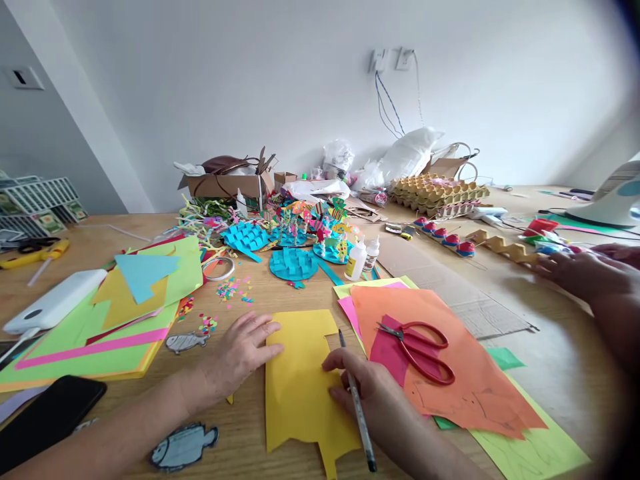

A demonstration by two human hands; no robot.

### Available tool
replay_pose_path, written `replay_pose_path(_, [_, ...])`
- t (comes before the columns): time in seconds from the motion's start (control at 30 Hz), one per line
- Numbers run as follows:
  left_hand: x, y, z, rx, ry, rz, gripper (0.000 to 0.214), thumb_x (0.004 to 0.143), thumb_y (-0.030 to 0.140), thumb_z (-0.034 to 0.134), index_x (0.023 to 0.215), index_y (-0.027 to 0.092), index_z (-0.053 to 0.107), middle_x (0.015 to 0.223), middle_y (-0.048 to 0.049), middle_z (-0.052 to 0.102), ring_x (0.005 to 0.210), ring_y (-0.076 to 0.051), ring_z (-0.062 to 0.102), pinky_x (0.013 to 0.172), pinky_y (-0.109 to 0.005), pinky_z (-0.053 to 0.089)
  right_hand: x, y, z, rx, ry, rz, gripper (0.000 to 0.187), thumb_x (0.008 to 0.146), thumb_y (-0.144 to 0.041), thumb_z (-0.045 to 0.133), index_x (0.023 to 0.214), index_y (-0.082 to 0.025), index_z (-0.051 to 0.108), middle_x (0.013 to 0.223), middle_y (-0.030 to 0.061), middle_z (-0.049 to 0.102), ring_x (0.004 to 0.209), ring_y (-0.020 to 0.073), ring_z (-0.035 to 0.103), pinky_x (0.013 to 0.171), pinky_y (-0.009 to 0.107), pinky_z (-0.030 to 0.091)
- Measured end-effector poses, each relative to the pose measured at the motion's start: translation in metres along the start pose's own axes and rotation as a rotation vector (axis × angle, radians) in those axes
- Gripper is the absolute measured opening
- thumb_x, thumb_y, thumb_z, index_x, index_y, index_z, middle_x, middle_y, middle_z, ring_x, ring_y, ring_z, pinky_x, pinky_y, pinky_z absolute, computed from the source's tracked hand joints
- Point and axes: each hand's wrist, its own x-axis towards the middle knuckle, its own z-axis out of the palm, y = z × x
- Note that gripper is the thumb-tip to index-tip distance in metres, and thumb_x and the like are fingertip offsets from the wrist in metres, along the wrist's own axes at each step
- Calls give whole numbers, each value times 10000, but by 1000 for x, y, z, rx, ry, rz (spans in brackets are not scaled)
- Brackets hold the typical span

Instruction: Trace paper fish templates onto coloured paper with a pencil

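A sheet of yellow paper (297, 373) lies before me, its lower edge cut unevenly and a notch near its top right. My left hand (245, 347) rests at the sheet's left edge, fingers spread and fingertips touching it. Over the right side of the paper, my right hand (363, 390) is closed around a pen (356, 400), which slants with its narrow end pointing away from me. Red-handled scissors (425, 352) lie just right of this hand on orange paper (465, 387). Two fish cut-outs, a larger one (184, 447) and a smaller one (187, 342), lie left of the yellow sheet.
Coloured paper (150, 333) and a white device (55, 301) are at left, above a black phone (55, 413). Glue bottles (355, 260), a tape roll (219, 268) and blue woven pieces (293, 267) stand farther back. Another person's hand (575, 273) works at right near egg cartons (505, 248).
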Motion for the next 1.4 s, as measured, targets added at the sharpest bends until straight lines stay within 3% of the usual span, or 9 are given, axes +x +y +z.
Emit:
replay_pose_path(0.1, [-1,5,-9,-66,-70,-69,357,847,21,476,1062,238,659,1230,-93,572,1204,-285,447,1006,-515,373,1,-3,0,-38,-13,56,291,701,-39,544,946,-196,555,610,-61,467,570,121,459,532,214,310])
replay_pose_path(0.2, [-2,22,-20,-207,-198,-42,400,826,21,485,1129,246,616,1258,-62,566,1206,-261,463,1025,-488,366,2,-3,3,-52,-12,31,286,707,-34,541,939,-202,550,610,-61,489,568,120,470,533,209,315])
replay_pose_path(0.37, [-6,46,-26,-301,-428,-33,517,788,172,653,1280,243,509,1389,-86,458,1285,-327,385,1033,-586,306,5,-3,3,-81,-30,13,276,724,-54,572,964,-190,558,669,-28,572,595,132,516,526,205,329])
replay_pose_path(0.47, [-8,47,-24,-332,-477,-61,588,794,223,668,1338,264,448,1426,-87,408,1314,-331,342,1038,-611,271,4,-4,-1,-207,-7,-22,322,748,-60,569,1036,-203,560,801,18,645,663,154,574,558,217,358])
replay_pose_path(0.63, [-10,41,-19,-357,-469,-69,589,835,259,627,1372,304,391,1447,-59,376,1336,-316,305,1051,-623,224,-5,-7,-1,-432,60,-182,228,779,-55,573,956,-197,602,896,56,666,853,211,597,638,252,387])
replay_pose_path(0.77, [-11,41,-17,-342,-475,-79,598,847,240,606,1389,310,362,1470,-54,331,1352,-307,273,1069,-608,194,-9,-7,7,-450,-41,-327,189,801,-25,537,859,-196,595,876,23,659,852,181,587,665,235,392])
replay_pose_path(1.27, [-19,49,-22,-339,-410,-54,507,866,275,573,1349,312,425,1421,-62,416,1312,-317,352,1038,-637,226,-8,-8,14,-539,-33,-357,208,798,-20,527,866,-207,588,860,7,658,790,169,594,663,241,373])
replay_pose_path(1.4, [-31,41,-20,-255,-235,-92,529,851,167,564,1336,333,434,1425,-28,416,1314,-267,361,1081,-552,236,-10,-15,10,-491,-76,-309,169,798,-57,550,883,-196,594,882,19,667,820,182,604,673,250,388])
